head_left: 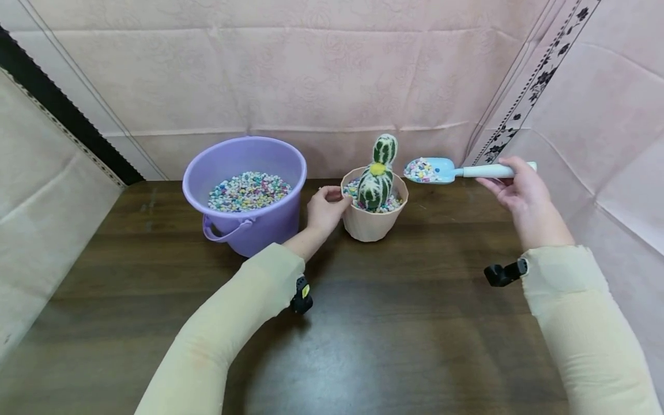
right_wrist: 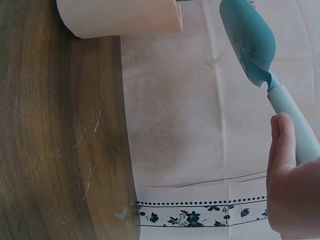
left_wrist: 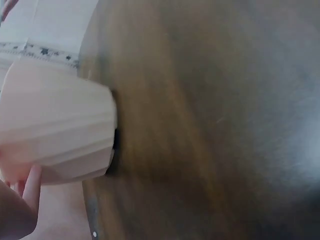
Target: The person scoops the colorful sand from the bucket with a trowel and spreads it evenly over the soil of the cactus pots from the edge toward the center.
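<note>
A blue hand trowel [head_left: 442, 171] with a pale handle is gripped by my right hand [head_left: 524, 193]; colourful pebbles [head_left: 421, 170] lie in its scoop. The scoop hangs just right of a cream flowerpot [head_left: 369, 225], level with its rim. In that pot stands a striped green cactus [head_left: 376, 184] with a yellow flower, pebbles around its base. My left hand [head_left: 328, 210] holds the pot's left rim between thumb and fingers. In the left wrist view a fingertip [left_wrist: 33, 187] lies against the pot's ribbed wall. From the right wrist the trowel's underside [right_wrist: 250, 40] shows.
A purple bucket [head_left: 244, 225] partly filled with colourful pebbles [head_left: 249, 191] stands left of the pot, its handle folded down in front. Everything stands on a dark wooden table [head_left: 394, 323]. Pale patterned cloth [head_left: 290, 75] covers the walls behind and at both sides.
</note>
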The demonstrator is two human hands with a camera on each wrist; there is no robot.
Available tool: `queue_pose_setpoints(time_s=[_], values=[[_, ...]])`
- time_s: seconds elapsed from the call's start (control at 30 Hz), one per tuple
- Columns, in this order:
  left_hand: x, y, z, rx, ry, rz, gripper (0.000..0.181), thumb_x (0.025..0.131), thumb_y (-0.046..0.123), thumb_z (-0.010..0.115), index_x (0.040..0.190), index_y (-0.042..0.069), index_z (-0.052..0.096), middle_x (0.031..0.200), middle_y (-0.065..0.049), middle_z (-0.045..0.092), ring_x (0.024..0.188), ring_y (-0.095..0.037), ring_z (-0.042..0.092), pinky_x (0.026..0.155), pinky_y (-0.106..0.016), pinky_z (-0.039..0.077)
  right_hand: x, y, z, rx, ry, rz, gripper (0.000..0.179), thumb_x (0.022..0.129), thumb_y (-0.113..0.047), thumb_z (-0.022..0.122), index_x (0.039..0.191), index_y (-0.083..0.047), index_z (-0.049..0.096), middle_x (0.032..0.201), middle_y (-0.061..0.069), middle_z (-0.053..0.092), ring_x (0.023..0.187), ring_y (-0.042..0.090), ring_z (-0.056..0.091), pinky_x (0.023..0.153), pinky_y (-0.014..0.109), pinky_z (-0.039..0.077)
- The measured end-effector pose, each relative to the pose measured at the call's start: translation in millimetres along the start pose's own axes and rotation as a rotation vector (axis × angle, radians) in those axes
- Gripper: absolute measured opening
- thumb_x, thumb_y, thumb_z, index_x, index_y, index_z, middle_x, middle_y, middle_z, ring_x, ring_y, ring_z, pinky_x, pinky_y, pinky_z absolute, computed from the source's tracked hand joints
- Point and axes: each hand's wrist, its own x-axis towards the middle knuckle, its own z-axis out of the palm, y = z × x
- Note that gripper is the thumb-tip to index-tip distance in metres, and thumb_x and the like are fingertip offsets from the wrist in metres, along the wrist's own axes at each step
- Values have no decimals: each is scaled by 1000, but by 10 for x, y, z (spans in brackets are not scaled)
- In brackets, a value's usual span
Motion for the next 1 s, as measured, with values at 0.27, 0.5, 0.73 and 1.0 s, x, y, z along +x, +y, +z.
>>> queue_pose_setpoints(time_s=[0.27, 0.5, 0.73, 1.0], values=[[47, -9, 37, -53, -27, -59, 33, 87, 13, 65, 118, 4, 61, 112, -15, 66, 72, -11, 59, 79, -42, 58, 56, 16, -6, -71, -27, -43, 24, 83, 3, 65, 96, -10, 48, 92, 13, 57, 80, 29, 67, 69, 48, 58], [102, 34, 45, -63, -12, -115, 31, 89, 16, 62, 120, 11, 63, 115, -10, 66, 74, -11, 59, 72, -39, 59, 54, 60, 22, -167, -42, -98, 20, 85, 1, 64, 93, -8, 48, 85, 13, 57, 73, 28, 67, 69, 45, 59], [124, 47, 35, -65, -22, -122, 32, 90, 16, 62, 121, 12, 63, 117, -10, 65, 80, -13, 61, 68, -34, 60, 51, 102, 94, -272, -46, -177, 24, 83, 1, 65, 96, -8, 47, 86, 9, 58, 69, 25, 68, 71, 40, 59], [121, 40, 30, -47, -27, -118, 33, 90, 16, 61, 123, 13, 62, 118, -9, 64, 90, -17, 63, 67, -30, 59, 62, 144, 152, -342, -19, -216, 28, 84, 1, 63, 100, -9, 43, 92, 8, 52, 68, 21, 68, 68, 37, 60]])
